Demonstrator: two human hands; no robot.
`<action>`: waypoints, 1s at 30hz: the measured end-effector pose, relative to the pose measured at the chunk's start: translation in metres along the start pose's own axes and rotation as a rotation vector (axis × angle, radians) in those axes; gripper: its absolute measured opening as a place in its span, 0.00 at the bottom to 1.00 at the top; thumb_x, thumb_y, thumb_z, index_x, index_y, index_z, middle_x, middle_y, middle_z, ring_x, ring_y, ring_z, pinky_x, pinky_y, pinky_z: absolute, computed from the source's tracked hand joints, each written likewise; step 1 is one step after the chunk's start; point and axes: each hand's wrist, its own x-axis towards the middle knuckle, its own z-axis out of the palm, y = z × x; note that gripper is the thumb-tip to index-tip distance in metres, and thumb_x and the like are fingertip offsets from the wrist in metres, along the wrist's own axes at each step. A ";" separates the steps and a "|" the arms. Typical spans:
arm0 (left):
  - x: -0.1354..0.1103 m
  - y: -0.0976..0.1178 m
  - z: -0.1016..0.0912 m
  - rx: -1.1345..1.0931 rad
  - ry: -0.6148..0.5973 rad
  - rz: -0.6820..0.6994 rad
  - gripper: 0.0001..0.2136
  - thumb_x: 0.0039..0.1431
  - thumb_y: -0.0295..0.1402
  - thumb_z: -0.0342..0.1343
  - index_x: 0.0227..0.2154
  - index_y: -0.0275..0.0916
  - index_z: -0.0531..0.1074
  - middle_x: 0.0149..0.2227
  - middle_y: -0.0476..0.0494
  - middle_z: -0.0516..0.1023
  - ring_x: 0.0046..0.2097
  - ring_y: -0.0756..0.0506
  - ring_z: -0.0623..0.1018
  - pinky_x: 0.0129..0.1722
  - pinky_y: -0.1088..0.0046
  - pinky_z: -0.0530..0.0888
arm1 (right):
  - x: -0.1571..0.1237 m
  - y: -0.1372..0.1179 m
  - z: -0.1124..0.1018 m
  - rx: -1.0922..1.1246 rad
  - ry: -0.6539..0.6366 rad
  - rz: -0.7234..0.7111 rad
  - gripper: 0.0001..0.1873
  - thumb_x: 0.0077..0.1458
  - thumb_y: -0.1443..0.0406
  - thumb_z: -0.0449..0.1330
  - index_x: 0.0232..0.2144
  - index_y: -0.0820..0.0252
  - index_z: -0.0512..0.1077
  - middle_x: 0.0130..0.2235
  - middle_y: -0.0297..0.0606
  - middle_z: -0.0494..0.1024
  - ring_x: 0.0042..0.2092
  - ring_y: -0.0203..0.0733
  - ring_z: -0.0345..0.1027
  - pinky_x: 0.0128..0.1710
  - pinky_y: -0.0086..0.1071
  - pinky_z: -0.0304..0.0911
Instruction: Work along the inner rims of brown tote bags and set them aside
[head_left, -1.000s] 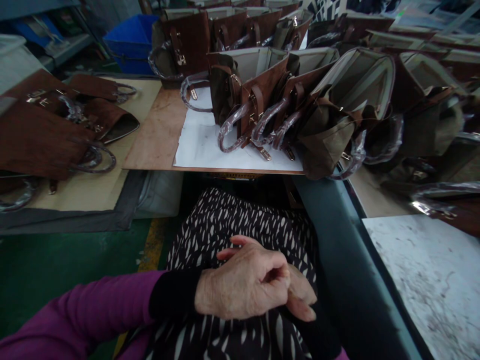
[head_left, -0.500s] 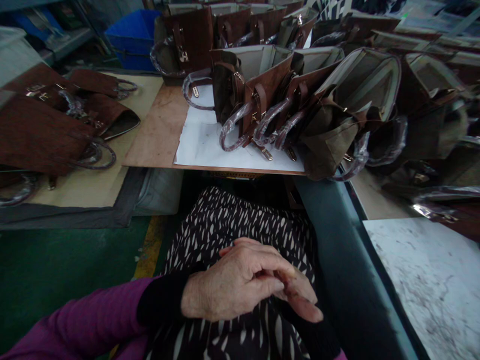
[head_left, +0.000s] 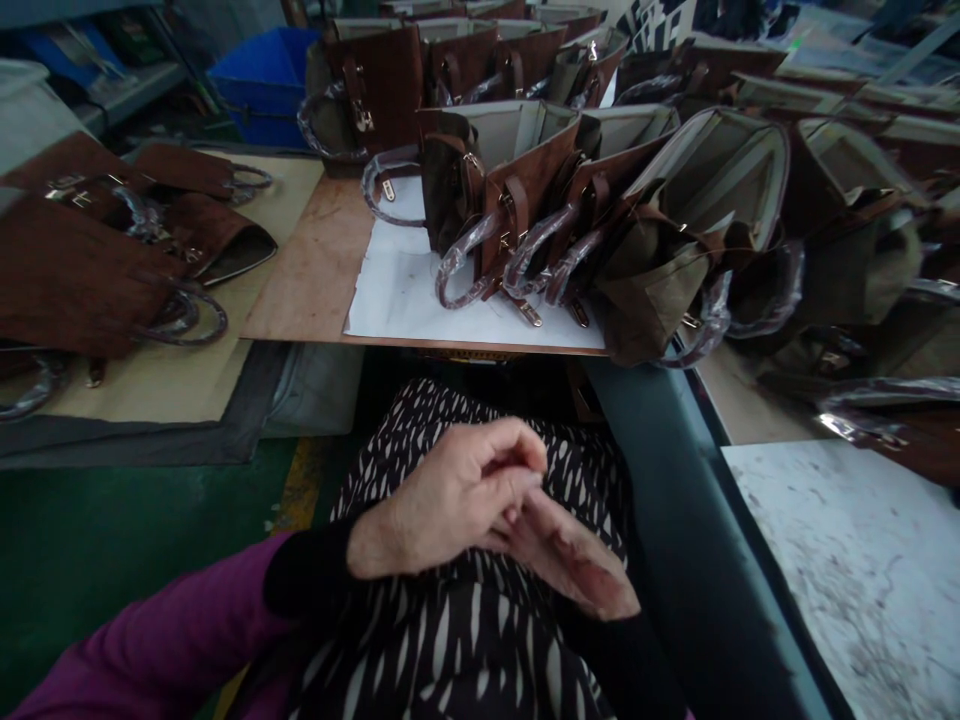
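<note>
Both hands rest on my lap, over a black-and-white patterned garment (head_left: pixel 465 650). My left hand (head_left: pixel 442 500), in a purple sleeve with a black cuff, lies on top with its fingers curled and its thumb pressed against them, touching the fingers of my right hand. My right hand (head_left: pixel 585 575) lies flat underneath with its fingers stretched out and holds nothing. A row of brown handbags (head_left: pixel 525 200) with plastic-wrapped handles stands on the table ahead, apart from both hands.
The bags stand on white paper (head_left: pixel 405 295) over a wooden board (head_left: pixel 315 265). More brown bags (head_left: pixel 82 270) lie flat at the left. A blue bin (head_left: pixel 262 80) sits at the back, a stained white surface (head_left: pixel 862 570) at the right, green floor (head_left: pixel 112 540) at the left.
My left hand has slid back towards the wrist side and curled its fingers up over the right hand's fingers. More of the right hand now shows.
</note>
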 end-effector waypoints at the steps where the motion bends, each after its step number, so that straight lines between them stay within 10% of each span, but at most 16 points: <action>1: 0.005 0.003 -0.007 0.046 0.061 0.031 0.03 0.57 0.28 0.49 0.29 0.35 0.66 0.22 0.54 0.66 0.23 0.55 0.65 0.23 0.82 0.63 | 0.004 -0.004 0.001 0.155 -0.060 0.009 0.48 0.38 0.33 0.45 0.56 0.49 0.58 0.55 0.46 0.65 0.53 0.51 0.63 0.48 0.49 0.61; 6: 0.013 0.004 -0.009 0.392 0.139 0.301 0.12 0.56 0.31 0.52 0.18 0.34 0.68 0.23 0.48 0.70 0.29 0.51 0.69 0.32 0.77 0.67 | 0.018 -0.019 0.005 0.702 0.049 -0.051 0.50 0.30 0.33 0.51 0.54 0.48 0.62 0.61 0.39 0.57 0.62 0.52 0.45 0.60 0.50 0.42; 11: -0.005 -0.008 0.031 0.249 0.007 0.341 0.14 0.54 0.26 0.55 0.44 0.34 0.68 0.44 0.40 0.73 0.46 0.46 0.71 0.48 0.71 0.68 | 0.017 -0.023 0.011 0.611 0.078 -0.046 0.49 0.34 0.34 0.53 0.55 0.52 0.61 0.61 0.42 0.56 0.62 0.56 0.45 0.59 0.52 0.43; 17: -0.014 -0.013 0.045 0.132 -0.010 0.246 0.05 0.56 0.23 0.53 0.27 0.33 0.72 0.32 0.46 0.73 0.38 0.50 0.72 0.41 0.78 0.68 | 0.015 -0.026 -0.003 0.082 0.334 -0.089 0.32 0.45 0.53 0.62 0.53 0.49 0.61 0.56 0.40 0.65 0.57 0.49 0.57 0.58 0.47 0.50; 23: -0.021 -0.017 0.034 0.174 -0.003 0.143 0.07 0.51 0.19 0.56 0.32 0.35 0.74 0.35 0.47 0.73 0.36 0.52 0.72 0.38 0.80 0.68 | -0.002 -0.030 -0.023 -0.661 0.490 -0.182 0.26 0.47 0.52 0.60 0.46 0.56 0.67 0.42 0.40 0.74 0.41 0.43 0.69 0.41 0.34 0.66; 30: -0.025 -0.018 0.036 0.151 0.154 0.134 0.04 0.50 0.21 0.58 0.30 0.33 0.73 0.33 0.46 0.73 0.35 0.51 0.73 0.37 0.78 0.70 | -0.007 -0.037 -0.015 -1.304 0.579 -0.508 0.18 0.56 0.58 0.54 0.18 0.61 0.66 0.17 0.32 0.67 0.21 0.33 0.60 0.24 0.29 0.52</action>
